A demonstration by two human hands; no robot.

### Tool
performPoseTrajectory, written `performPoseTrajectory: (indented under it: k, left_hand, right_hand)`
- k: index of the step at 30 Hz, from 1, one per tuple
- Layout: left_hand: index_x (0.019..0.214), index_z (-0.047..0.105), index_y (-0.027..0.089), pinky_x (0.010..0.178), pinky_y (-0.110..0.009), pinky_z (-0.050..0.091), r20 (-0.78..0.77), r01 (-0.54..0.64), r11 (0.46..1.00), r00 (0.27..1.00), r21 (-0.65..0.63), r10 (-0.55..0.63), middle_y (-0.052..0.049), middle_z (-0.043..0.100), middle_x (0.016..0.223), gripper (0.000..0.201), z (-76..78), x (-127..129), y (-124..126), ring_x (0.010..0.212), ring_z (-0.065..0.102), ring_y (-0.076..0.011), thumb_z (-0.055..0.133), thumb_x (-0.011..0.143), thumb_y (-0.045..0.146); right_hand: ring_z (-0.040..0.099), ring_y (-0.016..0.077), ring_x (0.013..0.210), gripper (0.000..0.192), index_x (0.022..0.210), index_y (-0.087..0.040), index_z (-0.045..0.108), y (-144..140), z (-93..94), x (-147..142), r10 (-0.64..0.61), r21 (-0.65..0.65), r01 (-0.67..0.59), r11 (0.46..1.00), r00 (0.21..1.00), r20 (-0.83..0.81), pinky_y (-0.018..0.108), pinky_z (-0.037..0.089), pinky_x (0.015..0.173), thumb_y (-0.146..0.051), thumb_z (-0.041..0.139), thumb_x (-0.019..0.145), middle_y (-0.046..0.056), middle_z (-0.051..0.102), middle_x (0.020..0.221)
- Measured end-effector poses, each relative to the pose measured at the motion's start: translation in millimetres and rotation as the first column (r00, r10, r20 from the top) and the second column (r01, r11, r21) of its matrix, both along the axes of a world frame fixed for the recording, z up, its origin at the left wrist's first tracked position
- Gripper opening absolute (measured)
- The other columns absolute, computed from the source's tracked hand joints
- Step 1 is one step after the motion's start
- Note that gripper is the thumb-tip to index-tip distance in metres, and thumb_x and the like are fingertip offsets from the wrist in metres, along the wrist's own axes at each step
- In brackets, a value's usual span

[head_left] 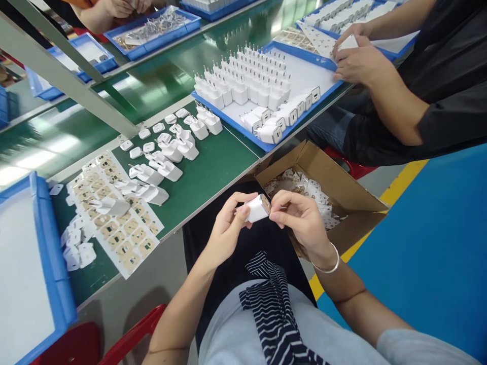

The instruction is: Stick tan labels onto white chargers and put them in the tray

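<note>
One charger adapter (256, 209), left hand (227, 228) grasping it.
I judge it light, stiff: best held by its sides; right hand (303, 219) pinches its end.

I can read no word, number or brand from where I stand; on the held white charger (256, 209) and the patterned sticker sheet (124, 230), any print is perhaps too small

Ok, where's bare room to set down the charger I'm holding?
Your charger could fit on the green table, in the strip bordered by the loose chargers, near edge and blue tray. Inside that tray, white floor lies bare right of the upright chargers. It's crowded around the sticker sheet, with chargers on top and loose white pieces beside.
</note>
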State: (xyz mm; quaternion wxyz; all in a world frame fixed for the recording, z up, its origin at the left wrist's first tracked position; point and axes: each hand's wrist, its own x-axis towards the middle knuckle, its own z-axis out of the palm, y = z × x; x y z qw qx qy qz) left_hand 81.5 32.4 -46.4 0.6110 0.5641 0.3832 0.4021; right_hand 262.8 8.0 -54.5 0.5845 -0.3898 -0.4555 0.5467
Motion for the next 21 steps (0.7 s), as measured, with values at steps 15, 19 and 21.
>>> performPoseTrajectory:
  k: [15, 19, 21]
  left_hand:
    - [0.116, 0.068, 0.021, 0.061, -0.022, 0.044, 0.059, 0.022, 0.994, 0.998, -0.109, -0.015, -0.004, 0.063, 0.095, 0.031, -6.6, 2.4, 2.7, 0.070, 0.053, -0.0093, 0.061, 0.097, 0.044]
    - [0.116, 0.070, 0.019, 0.058, -0.023, 0.040, 0.133, 0.083, 0.975, 0.990, -0.206, -0.056, -0.004, 0.063, 0.088, 0.033, -13.1, -0.5, 5.6, 0.066, 0.053, -0.0094, 0.064, 0.096, 0.045]
    - [0.114, 0.072, 0.018, 0.056, -0.022, 0.038, 0.200, 0.134, 0.957, 0.976, -0.255, -0.084, -0.004, 0.063, 0.085, 0.033, -16.6, -3.6, 8.4, 0.062, 0.053, -0.0086, 0.064, 0.095, 0.044]
  right_hand:
    - [0.045, 0.0068, 0.052, 0.021, 0.068, -0.018, 0.071, 21.8, -11.5, 16.2, 0.136, -0.286, -0.206, 0.936, 0.959, -0.247, 0.022, 0.032, 0.049, -0.028, 0.088, 0.068, -0.003, 0.059, 0.064]
    - [0.043, 0.0064, 0.052, 0.019, 0.069, -0.016, 0.070, 25.9, -13.8, 17.7, 0.168, -0.283, -0.247, 0.927, 0.946, -0.279, 0.022, 0.030, 0.050, -0.026, 0.086, 0.070, -0.003, 0.054, 0.061]
    - [0.042, 0.0067, 0.053, 0.020, 0.070, -0.016, 0.069, 31.4, -21.4, 21.5, 0.149, -0.291, -0.239, 0.926, 0.942, -0.300, 0.022, 0.031, 0.051, -0.027, 0.085, 0.071, -0.004, 0.052, 0.060]
